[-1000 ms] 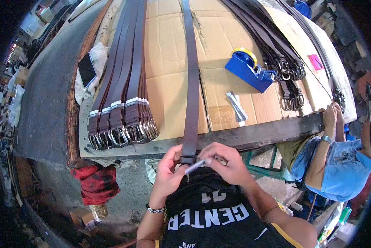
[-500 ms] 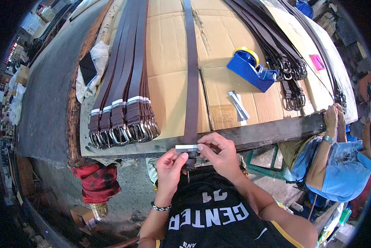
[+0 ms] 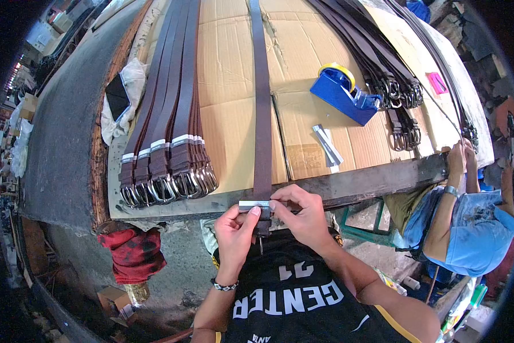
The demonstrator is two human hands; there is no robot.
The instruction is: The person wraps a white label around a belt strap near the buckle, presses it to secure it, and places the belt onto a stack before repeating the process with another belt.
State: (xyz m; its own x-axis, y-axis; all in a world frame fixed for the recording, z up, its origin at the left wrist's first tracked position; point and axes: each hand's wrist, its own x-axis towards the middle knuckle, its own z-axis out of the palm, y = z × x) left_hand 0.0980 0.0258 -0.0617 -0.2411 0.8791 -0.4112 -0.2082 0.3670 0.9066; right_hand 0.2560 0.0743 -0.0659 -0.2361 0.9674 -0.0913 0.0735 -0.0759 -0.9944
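Observation:
A dark brown leather belt (image 3: pixel 262 108) runs down the middle of the table, its buckle end hanging over the front edge before my body. Across the belt near that end lies a white and grey paper label (image 3: pixel 253 203). My left hand (image 3: pixel 234 230) is closed, with the thumb pressing the label's left part against the belt. At the label's right end, thumb and fingertips of my right hand (image 3: pixel 300 212) pinch together. The buckle below is mostly hidden against my black shirt.
Labelled belts (image 3: pixel 174 114) are stacked at left, buckles forward. A blue tape dispenser (image 3: pixel 342 98) and loose labels (image 3: pixel 326 146) lie right of the middle, with more belts (image 3: pixel 377 74) beyond. At far right, a co-worker's hands (image 3: pixel 461 157) touch dark belts. A phone-like dark object (image 3: pixel 118 98) rests on white cloth.
My hands stay at the belt with the label between them, with only slight finger movement. The whole view has shifted slightly.

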